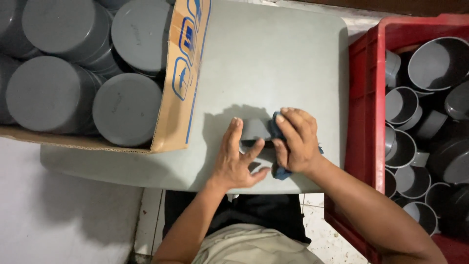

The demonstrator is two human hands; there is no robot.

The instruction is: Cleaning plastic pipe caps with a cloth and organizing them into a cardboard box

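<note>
At the centre of the frame a grey cap (255, 129) is held on the grey table (273, 58). It is steadied by the left hand (238, 161), whose fingers (235, 132) are spread and pressed against the cap's near side rather than clenched. A blue cloth (276, 128) is gripped in the right hand (294, 142), with the fingers curled around it and pushed against the cap's right side; more of the cloth is seen below the palm. In the upper left of the frame a cardboard box (181, 98) is filled with grey caps (127, 107), closed ends up. At the right edge a red crate (364, 107) is loaded with more caps (403, 149), open ends up.
</note>
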